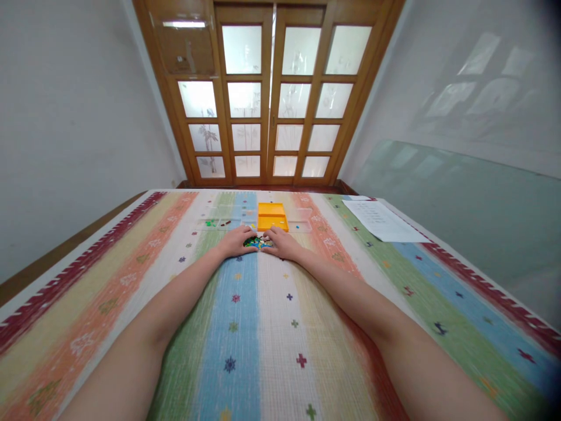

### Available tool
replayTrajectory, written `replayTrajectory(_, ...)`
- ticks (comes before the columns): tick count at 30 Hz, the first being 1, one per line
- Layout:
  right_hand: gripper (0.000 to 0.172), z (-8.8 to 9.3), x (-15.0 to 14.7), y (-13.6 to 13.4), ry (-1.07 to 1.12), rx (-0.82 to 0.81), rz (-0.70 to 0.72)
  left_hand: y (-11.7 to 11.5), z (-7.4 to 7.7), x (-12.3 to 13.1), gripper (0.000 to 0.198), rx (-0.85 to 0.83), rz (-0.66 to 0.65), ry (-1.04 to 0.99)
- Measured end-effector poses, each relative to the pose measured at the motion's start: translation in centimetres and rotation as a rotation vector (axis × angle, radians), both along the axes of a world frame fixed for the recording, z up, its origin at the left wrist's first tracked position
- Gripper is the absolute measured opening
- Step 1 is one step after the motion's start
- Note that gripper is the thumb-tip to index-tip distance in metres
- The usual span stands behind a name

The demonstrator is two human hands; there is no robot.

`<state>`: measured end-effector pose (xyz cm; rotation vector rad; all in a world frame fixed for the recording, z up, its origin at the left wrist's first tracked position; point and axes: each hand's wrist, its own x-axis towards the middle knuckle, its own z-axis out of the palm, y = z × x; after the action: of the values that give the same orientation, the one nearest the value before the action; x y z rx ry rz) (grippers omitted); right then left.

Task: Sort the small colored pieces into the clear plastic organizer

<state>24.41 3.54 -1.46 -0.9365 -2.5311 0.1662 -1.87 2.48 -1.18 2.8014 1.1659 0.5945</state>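
Note:
A small heap of tiny colourful pieces, green, blue and pale, lies on the striped cloth between my two hands. My left hand rests at the heap's left side, thumb and fingers apart and curved about its edge. From the right, my right hand cups the other side in the same way, fingers apart. Neither hand visibly grips a piece, though the fingertips are small and partly hidden. Just beyond the hands stands an open yellow plastic box with its lid raised.
Left of the box, a clear plastic tray contains green pieces and dark brown ones. Another clear tray to the right has a small blue piece. Printed paper sheets lie at the table's right edge.

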Motion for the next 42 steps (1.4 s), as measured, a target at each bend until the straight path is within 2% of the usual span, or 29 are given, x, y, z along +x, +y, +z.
replayTrajectory(4,0.040,0.2,0.4,0.7,0.007,-0.024,0.059,-0.1,-0.3,-0.1,0.049,-0.002,0.051,-0.018)
replayTrajectory(11,0.034,0.1,0.4,0.8,0.017,-0.013,0.016,-0.9,-0.2,0.2,0.042,-0.011,0.109,-0.035)
replayTrajectory(15,0.048,0.4,0.2,-0.2,-0.001,0.009,0.015,-1.3,0.2,-0.1,0.047,-0.048,0.087,-0.051)
replayTrajectory(18,0.058,0.3,-0.3,-0.9,-0.014,0.036,-0.036,-1.3,0.2,-0.5,0.052,-0.063,0.080,-0.068)
replayTrajectory(22,0.043,0.1,-0.9,-1.1,-0.016,0.045,-0.118,-1.3,0.1,-1.0,0.053,-0.072,0.099,-0.096)
replayTrajectory(25,0.033,0.0,-0.8,-0.9,-0.020,0.040,-0.119,-1.3,0.1,-1.5,0.051,-0.094,0.127,-0.117)
replayTrajectory(31,0.033,0.0,0.4,-0.5,0.023,-0.007,-0.031,-1.0,0.1,-2.7,0.041,-0.134,0.148,-0.207)
replayTrajectory(42,0.029,-0.2,0.7,-0.3,0.065,-0.030,-0.011,0.0,-0.4,-3.7,0.028,-0.126,0.205,-0.182)
